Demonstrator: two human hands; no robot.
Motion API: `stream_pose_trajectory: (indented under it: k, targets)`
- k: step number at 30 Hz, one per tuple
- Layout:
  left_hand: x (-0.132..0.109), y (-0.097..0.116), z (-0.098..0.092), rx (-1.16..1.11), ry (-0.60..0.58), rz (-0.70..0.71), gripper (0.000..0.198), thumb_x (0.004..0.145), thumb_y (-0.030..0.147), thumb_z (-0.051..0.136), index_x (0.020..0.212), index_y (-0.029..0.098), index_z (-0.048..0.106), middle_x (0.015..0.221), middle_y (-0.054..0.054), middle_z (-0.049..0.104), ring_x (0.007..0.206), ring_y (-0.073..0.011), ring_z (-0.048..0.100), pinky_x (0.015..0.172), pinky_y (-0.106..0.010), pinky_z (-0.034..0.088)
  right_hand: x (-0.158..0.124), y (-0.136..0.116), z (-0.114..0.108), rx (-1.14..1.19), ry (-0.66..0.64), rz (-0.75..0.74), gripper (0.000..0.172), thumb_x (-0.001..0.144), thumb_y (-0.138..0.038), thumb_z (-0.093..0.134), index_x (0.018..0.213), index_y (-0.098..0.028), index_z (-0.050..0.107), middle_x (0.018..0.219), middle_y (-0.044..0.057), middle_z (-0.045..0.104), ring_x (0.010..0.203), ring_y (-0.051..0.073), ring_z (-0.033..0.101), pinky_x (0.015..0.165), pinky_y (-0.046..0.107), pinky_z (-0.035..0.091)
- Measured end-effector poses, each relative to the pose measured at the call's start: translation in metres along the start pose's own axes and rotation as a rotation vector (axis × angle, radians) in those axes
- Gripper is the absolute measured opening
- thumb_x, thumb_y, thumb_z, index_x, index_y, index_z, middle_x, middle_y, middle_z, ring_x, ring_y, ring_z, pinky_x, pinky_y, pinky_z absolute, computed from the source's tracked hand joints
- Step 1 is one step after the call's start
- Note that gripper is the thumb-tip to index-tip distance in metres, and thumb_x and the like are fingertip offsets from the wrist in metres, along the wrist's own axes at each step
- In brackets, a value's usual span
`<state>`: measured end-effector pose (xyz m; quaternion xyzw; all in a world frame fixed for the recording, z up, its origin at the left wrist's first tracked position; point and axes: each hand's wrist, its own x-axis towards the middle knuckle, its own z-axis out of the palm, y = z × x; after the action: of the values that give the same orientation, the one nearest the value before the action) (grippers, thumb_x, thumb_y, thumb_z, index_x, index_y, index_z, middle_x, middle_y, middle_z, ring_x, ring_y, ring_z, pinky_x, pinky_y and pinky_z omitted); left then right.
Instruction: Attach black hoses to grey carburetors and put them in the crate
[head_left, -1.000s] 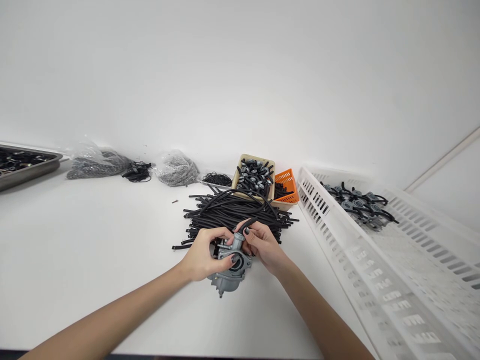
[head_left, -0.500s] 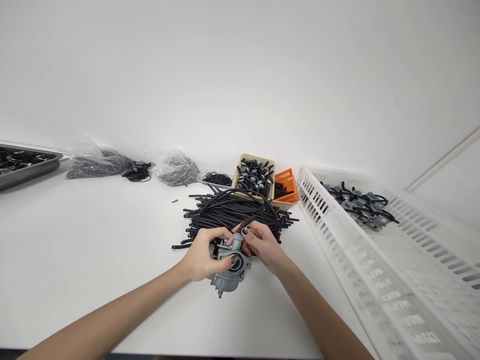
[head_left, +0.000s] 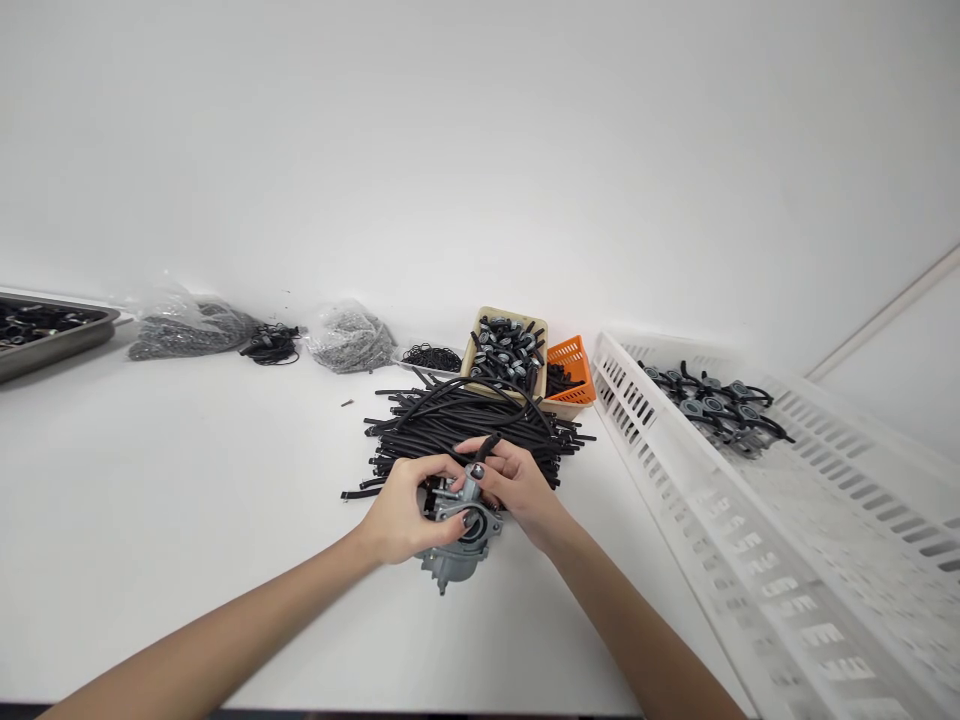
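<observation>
My left hand is wrapped round a grey metal carburetor held just above the white table, thumb across its round opening. My right hand pinches the end of a black rubber hose at a fitting on top of the carburetor. The hose arches up and back over a pile of cut black hoses lying directly behind both hands.
A beige box of hose-fitted parts and an orange basket stand behind the pile. A long white slotted crate on the right holds several carburetors. Plastic bags and a metal tray sit at far left.
My right hand has shifted slightly left and down, pressing the hose end closer onto the carburetor's top. The left hand and carburetor have stayed put.
</observation>
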<state>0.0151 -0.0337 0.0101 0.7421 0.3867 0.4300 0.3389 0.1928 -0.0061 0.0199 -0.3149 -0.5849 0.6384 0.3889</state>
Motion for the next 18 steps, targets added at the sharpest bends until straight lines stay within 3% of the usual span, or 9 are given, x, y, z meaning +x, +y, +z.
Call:
stream_pose_trajectory:
  k: [4, 8, 11, 14, 18]
  targets:
    - [0.000, -0.001, 0.000, 0.039, 0.020, 0.001, 0.021, 0.064, 0.034, 0.063, 0.068, 0.019, 0.050, 0.065, 0.003, 0.056, 0.064, -0.0137, 0.044, 0.062, -0.026, 0.036, -0.002, -0.001, -0.002, 0.001, -0.038, -0.012, 0.046, 0.074, -0.060, 0.076, 0.090, -0.016, 0.072, 0.067, 0.001, 0.066, 0.052, 0.008, 0.039, 0.050, 0.023, 0.026]
    - [0.001, -0.004, -0.001, -0.005, 0.035, -0.001, 0.020, 0.066, 0.034, 0.063, 0.069, 0.019, 0.050, 0.068, 0.002, 0.057, 0.066, -0.0144, 0.046, 0.066, -0.027, 0.039, -0.005, -0.004, -0.006, 0.136, -0.104, 0.016, 0.045, 0.081, -0.059, 0.069, 0.092, -0.015, 0.073, 0.074, 0.003, 0.067, 0.056, 0.008, 0.040, 0.055, 0.024, 0.030]
    - [0.001, -0.006, -0.002, -0.033, 0.039, -0.001, 0.020, 0.067, 0.035, 0.063, 0.074, 0.018, 0.056, 0.074, 0.000, 0.062, 0.070, -0.0164, 0.052, 0.069, -0.029, 0.042, -0.006, -0.006, -0.010, 0.247, -0.112, 0.060, 0.034, 0.075, -0.047, 0.079, 0.085, -0.016, 0.068, 0.073, 0.002, 0.066, 0.058, 0.009, 0.043, 0.057, 0.023, 0.032]
    - [0.001, -0.005, -0.002, -0.033, 0.035, 0.000, 0.021, 0.067, 0.034, 0.063, 0.079, 0.017, 0.062, 0.078, -0.002, 0.066, 0.073, -0.0184, 0.056, 0.072, -0.030, 0.044, -0.007, -0.007, -0.011, 0.309, -0.083, 0.102, 0.034, 0.069, -0.038, 0.086, 0.078, -0.020, 0.059, 0.066, -0.002, 0.063, 0.056, 0.009, 0.044, 0.056, 0.022, 0.032]
    - [0.001, -0.004, -0.002, -0.006, 0.042, 0.004, 0.020, 0.067, 0.033, 0.063, 0.077, 0.017, 0.062, 0.074, -0.001, 0.066, 0.069, -0.0171, 0.055, 0.068, -0.029, 0.043, -0.007, -0.006, -0.008, 0.256, -0.085, 0.108, 0.036, 0.070, -0.036, 0.086, 0.086, -0.021, 0.058, 0.073, -0.002, 0.069, 0.058, 0.009, 0.052, 0.059, 0.021, 0.037]
